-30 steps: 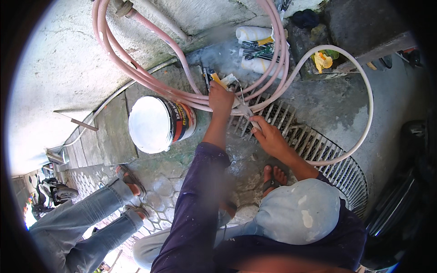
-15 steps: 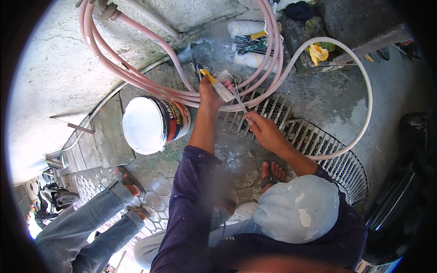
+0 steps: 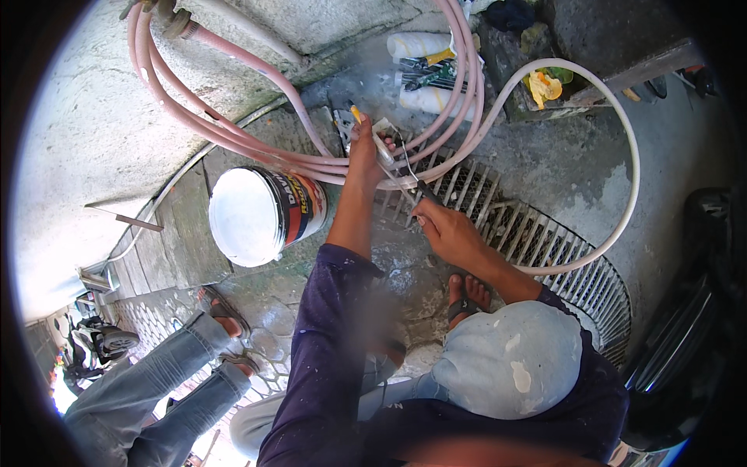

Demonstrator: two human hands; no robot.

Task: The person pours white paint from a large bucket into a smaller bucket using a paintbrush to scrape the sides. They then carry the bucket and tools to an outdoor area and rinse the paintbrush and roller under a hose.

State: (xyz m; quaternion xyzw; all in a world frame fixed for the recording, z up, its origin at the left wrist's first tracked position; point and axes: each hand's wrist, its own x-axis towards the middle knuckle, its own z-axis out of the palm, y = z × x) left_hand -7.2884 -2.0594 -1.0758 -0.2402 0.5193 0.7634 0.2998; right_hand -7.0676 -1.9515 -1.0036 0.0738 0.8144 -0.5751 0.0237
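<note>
My left hand (image 3: 364, 156) is closed around a paintbrush; its yellow handle (image 3: 356, 114) sticks up past the fingers, and pale bristles (image 3: 385, 151) show on the other side. In my right hand (image 3: 450, 233), lower and to the right, is a tool with a dark handle (image 3: 426, 192) and a thin bent metal rod (image 3: 406, 156), much like a roller frame. The rod reaches up beside the left fingers. A narrow pale strip lies along this tool; which hand holds it I cannot tell. Left of my left forearm stands a bucket (image 3: 299, 206) with a white top.
A pink hose (image 3: 632, 156) loops over the work area and around a metal grate (image 3: 537, 233). Behind it lie white paint rollers (image 3: 416, 45). A yellow cloth (image 3: 543, 89) rests at the upper right. Another person's legs (image 3: 148, 366) stand at lower left.
The paintbrush has turned in my left hand, so its bristles look narrower. My right hand has shifted slightly down and closer to the grate, and the pale strip now shows.
</note>
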